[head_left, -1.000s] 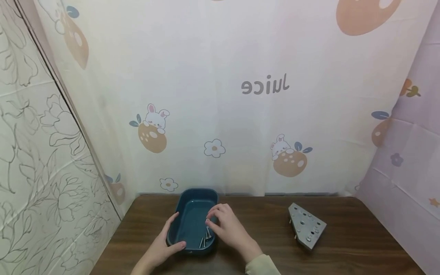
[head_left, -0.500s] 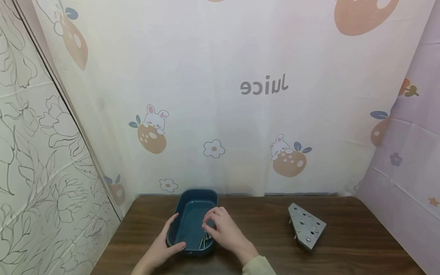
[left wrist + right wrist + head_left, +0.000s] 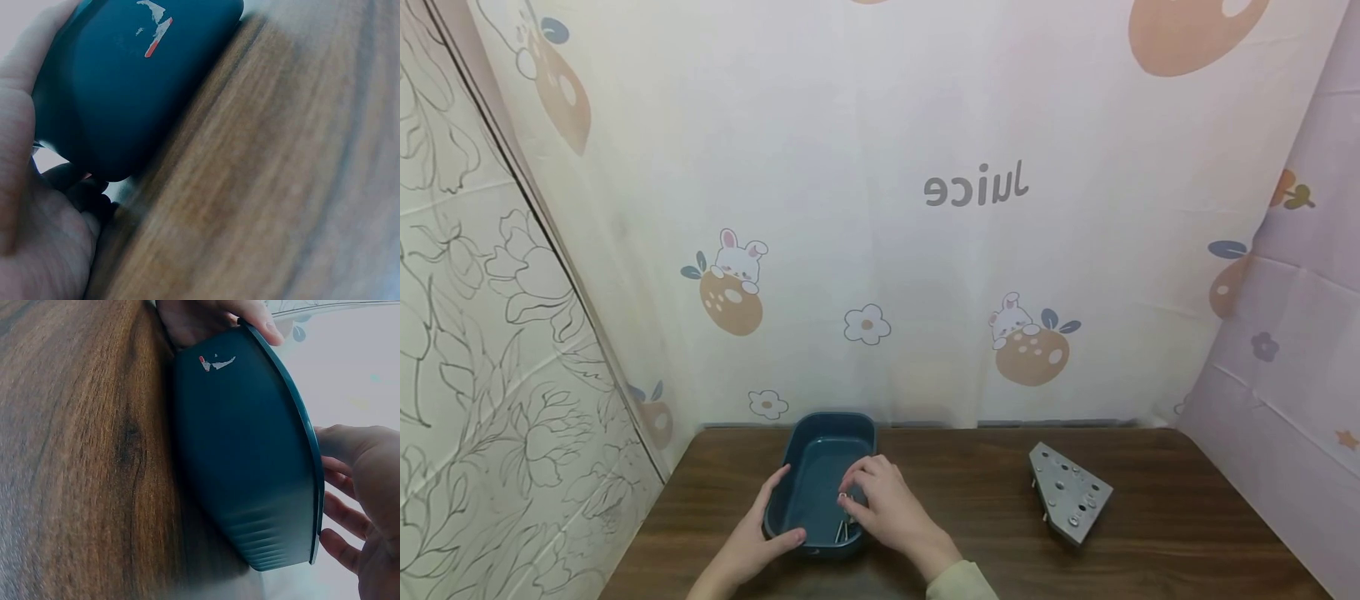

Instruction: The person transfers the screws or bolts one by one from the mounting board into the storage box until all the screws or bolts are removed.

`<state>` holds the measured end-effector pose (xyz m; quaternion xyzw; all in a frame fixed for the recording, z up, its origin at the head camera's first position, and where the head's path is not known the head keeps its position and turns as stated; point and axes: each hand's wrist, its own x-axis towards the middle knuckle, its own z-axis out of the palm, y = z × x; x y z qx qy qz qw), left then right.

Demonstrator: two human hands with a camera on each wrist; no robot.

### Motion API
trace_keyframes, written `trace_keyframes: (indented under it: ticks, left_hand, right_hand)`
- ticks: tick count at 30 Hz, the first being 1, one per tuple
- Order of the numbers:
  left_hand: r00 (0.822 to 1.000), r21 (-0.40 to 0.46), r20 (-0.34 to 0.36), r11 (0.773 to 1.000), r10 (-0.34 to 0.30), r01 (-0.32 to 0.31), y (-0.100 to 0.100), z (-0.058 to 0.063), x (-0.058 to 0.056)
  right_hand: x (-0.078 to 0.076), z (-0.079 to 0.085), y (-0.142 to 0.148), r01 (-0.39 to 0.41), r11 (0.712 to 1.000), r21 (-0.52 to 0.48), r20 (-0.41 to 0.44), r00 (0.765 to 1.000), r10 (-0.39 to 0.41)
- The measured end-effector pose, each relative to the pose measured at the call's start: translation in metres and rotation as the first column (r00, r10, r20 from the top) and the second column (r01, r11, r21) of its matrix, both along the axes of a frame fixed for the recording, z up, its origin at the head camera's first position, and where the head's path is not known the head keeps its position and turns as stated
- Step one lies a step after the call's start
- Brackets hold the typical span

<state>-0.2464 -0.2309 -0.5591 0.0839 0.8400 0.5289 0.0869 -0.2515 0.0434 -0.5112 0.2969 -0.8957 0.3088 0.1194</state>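
A dark blue rectangular dish (image 3: 817, 479) stands on the table, several metal screws (image 3: 840, 532) lying in its near right corner. My left hand (image 3: 748, 537) holds the dish by its left side, thumb over the near rim and fingers along the outer wall. Over the right part of the dish, my right hand (image 3: 887, 507) pinches a small shiny screw (image 3: 842, 497) between thumb and fingertips; most of it is hidden by the hand. The right wrist view shows the dish's outer wall (image 3: 250, 437), with the right hand's fingers (image 3: 340, 550) at and behind the rim.
A grey angled metal block (image 3: 1060, 485) with holes and screws in it stands on the right of the brown wooden table (image 3: 970, 475). A printed curtain (image 3: 880, 250) hangs right behind the table's back edge.
My right hand has moved a little left and lower over the dish, still pinching the screw. The left hand and the dish have stayed in place.
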Motion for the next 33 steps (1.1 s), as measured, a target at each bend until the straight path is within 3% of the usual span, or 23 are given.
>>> trace_keyframes:
  ticks: [8, 33]
  left_hand:
    - [1.0, -0.028, -0.011, 1.0, -0.002, 0.002, 0.0, -0.0006, 0.0014]
    - [1.0, 0.008, -0.007, 1.0, -0.012, 0.012, -0.0023, -0.0016, 0.0001]
  right_hand:
    - [0.0008, -0.0001, 0.0006, 0.002, 1.0, -0.003, 0.013, 1.0, -0.002]
    - [0.0, 0.0045, 0.0095, -0.003, 1.0, -0.029, 0.015, 1.0, 0.003]
